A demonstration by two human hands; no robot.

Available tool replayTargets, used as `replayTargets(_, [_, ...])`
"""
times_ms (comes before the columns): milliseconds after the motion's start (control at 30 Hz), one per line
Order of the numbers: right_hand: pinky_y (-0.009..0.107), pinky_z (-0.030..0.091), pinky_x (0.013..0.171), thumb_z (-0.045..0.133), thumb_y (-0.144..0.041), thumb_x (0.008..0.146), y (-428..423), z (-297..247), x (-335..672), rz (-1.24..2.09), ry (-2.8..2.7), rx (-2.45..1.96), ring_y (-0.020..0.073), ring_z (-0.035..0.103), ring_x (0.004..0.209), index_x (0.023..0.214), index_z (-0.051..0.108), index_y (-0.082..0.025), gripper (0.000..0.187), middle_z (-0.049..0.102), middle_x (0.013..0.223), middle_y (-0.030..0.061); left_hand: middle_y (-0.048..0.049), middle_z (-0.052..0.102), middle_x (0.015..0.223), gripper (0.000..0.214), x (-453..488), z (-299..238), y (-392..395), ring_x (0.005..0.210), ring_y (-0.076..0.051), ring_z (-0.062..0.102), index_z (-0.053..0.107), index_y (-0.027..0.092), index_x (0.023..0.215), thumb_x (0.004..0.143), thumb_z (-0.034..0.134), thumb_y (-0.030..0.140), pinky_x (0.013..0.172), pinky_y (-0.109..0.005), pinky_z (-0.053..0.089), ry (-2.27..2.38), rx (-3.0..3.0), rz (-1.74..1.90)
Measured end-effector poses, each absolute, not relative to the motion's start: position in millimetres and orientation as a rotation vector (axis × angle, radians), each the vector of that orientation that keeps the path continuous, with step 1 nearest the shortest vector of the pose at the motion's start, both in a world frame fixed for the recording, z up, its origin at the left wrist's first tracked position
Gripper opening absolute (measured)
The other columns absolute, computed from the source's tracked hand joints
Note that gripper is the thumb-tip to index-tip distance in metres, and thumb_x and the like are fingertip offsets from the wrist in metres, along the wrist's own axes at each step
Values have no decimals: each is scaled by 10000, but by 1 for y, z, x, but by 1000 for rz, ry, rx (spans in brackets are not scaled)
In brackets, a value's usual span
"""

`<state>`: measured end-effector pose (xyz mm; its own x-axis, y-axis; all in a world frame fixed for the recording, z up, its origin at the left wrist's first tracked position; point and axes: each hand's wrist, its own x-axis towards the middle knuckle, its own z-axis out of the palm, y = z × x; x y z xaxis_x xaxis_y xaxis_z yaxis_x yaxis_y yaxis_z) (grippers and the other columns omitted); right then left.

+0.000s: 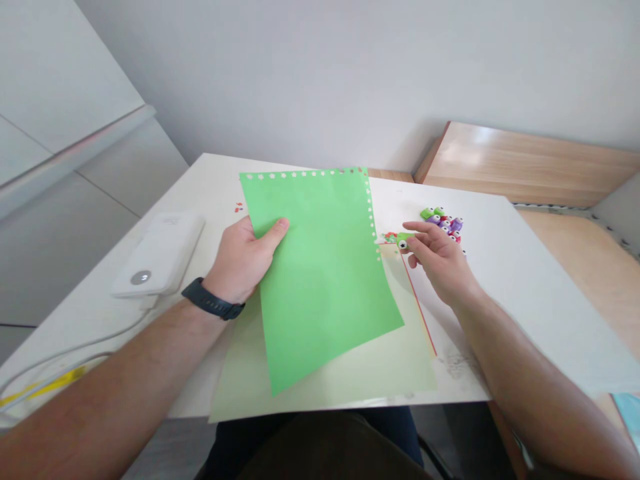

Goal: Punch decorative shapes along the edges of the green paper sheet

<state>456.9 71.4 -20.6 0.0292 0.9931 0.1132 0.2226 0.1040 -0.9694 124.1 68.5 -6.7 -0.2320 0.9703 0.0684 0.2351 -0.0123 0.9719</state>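
My left hand (250, 257) grips a sheet of green paper (325, 267) at its left edge, thumb on top. Small punched shapes run along the sheet's top edge and down the upper part of its right edge. Between the fingertips of my right hand (435, 257) is a small green craft punch (404, 243) with a star mark on its white end. It is held just beside the sheet's right edge. Small red and green paper bits (389, 237) lie on the table by the punch. Pale paper (325, 383) lies under the green sheet.
A cluster of several small purple, red and green punches (444, 223) sits beyond my right hand. At the left is a white power bank (160, 253) with a cable (100, 340). Red scraps (239, 207) lie on the white table (525, 300) near the sheet's upper left.
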Motion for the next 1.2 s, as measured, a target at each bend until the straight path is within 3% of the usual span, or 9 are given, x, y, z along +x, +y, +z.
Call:
replayTargets(233, [306, 464, 665, 839, -465, 834, 79, -28, 454, 956, -1447, -1364, 145, 573, 719, 1121, 718, -207, 405, 677, 838, 1, -81, 782, 1305, 424, 120, -9, 70, 1176, -324, 741, 784, 228, 1231, 917, 728, 507, 1070, -478, 573, 1561, 1406, 1293])
replayTargets(533, [313, 469, 612, 781, -503, 862, 99, -3, 459, 900, -1548, -1427, 156, 579, 664, 1111, 741, -209, 387, 655, 765, 4, -85, 804, 1245, 432, 119, -18, 74, 1132, -343, 753, 791, 212, 1214, 901, 715, 501, 1007, -445, 594, 1615, 1464, 1242])
replayTargets(767, [284, 432, 547, 860, -369, 742, 117, 7, 459, 921, -1454, -1468, 121, 531, 597, 1061, 696, -198, 398, 642, 753, -16, -93, 804, 1242, 445, 116, -19, 74, 1131, -353, 753, 790, 226, 1218, 914, 695, 538, 998, -460, 590, 1611, 1495, 1176])
replayTargets(933, [305, 524, 621, 780, -362, 831, 121, -18, 451, 998, -1501, -1493, 170, 656, 719, 1120, 637, -210, 356, 692, 834, 17, -87, 801, 1256, 444, 116, -20, 76, 1125, -339, 759, 789, 238, 1229, 905, 704, 529, 995, -448, 597, 1579, 1511, 1136])
replayTargets(1200, [336, 577, 737, 763, -462, 871, 124, -34, 452, 964, -1440, -1429, 177, 692, 791, 1153, 595, -228, 403, 682, 869, 7, -81, 804, 1248, 430, 118, -23, 77, 1119, -341, 759, 787, 241, 1232, 935, 660, 524, 1020, -447, 576, 1581, 1653, 1035])
